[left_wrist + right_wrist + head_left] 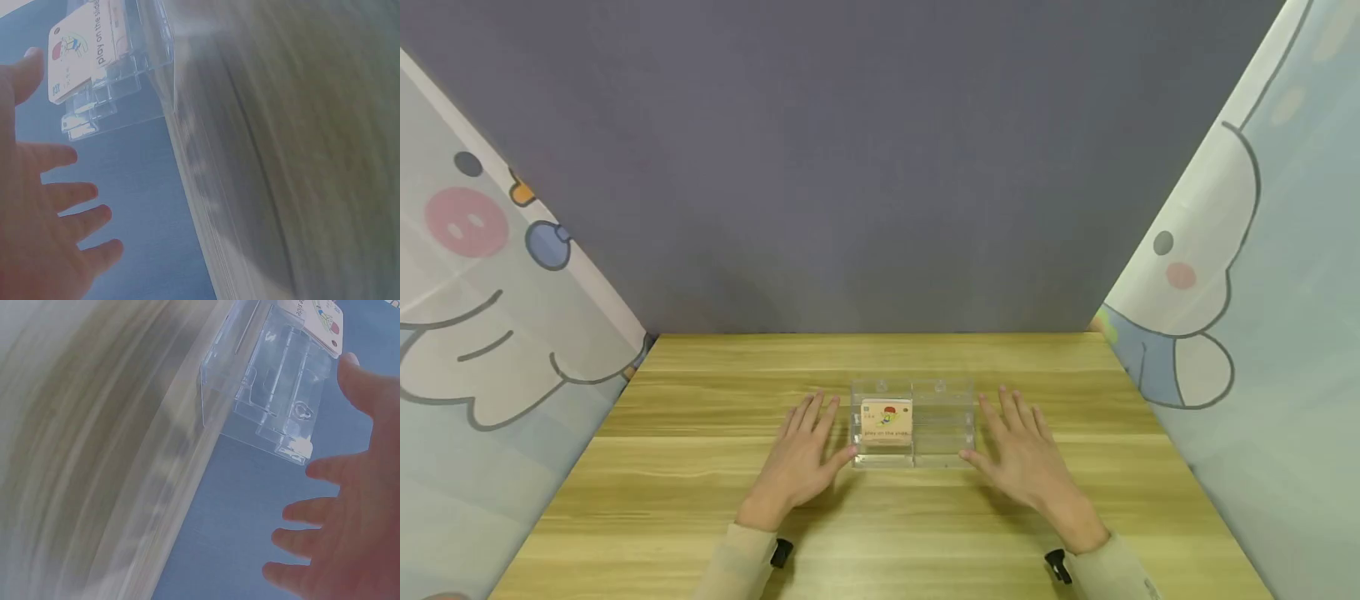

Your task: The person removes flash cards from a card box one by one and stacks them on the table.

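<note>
A clear plastic holder [943, 433] with two side-by-side compartments stands on the wooden table. Its left compartment carries a stack of picture cards [886, 422]; the top one reads "play on the slide". In the right compartment no cards show. My left hand [801, 462] is at the holder's left side, fingers straight and spread, thumb tip right by its front left corner. On the opposite side my right hand [1022, 454] mirrors it, fingers spread, thumb at the front right corner. Both wrist views show the palms facing the holder [119, 87] with nothing gripped.
The wooden table [910, 533] reaches back to a dark grey wall panel [880, 167]. Curtains with cartoon animals hang at the left [512, 333] and right [1285, 292] edges. Black straps [782, 552] show at both wrists, beside light sleeves.
</note>
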Motion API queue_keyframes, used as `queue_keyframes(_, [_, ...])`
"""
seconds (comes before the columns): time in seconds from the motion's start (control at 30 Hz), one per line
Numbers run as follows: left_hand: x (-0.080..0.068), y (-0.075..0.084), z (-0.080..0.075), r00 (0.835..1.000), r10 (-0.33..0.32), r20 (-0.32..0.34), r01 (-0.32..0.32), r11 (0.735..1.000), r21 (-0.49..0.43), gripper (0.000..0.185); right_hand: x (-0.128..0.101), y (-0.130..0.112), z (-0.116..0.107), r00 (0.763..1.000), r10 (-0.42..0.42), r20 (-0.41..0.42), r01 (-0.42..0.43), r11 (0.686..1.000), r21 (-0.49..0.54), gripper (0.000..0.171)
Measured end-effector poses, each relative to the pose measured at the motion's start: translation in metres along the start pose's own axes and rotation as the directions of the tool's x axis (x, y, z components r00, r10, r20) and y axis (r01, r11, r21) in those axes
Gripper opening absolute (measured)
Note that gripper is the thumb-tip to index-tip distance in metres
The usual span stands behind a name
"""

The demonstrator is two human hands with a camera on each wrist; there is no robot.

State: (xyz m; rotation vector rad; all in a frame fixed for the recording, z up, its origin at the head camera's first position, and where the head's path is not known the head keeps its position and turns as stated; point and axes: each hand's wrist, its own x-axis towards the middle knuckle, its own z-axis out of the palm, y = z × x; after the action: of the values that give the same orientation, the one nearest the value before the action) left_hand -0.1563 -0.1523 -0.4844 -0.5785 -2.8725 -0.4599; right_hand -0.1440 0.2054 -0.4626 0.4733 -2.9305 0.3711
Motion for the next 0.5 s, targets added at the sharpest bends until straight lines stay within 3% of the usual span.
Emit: queue_keyframes(0.5, [0.0028,0.0005,-0.0015,0.995,0.047,-0.084,-0.053,0.996,-0.071,0.065,0.0016,-0.0096,-0.0032,0.997,-0.022,-0.075,0.023,1.0,0.004,0.079])
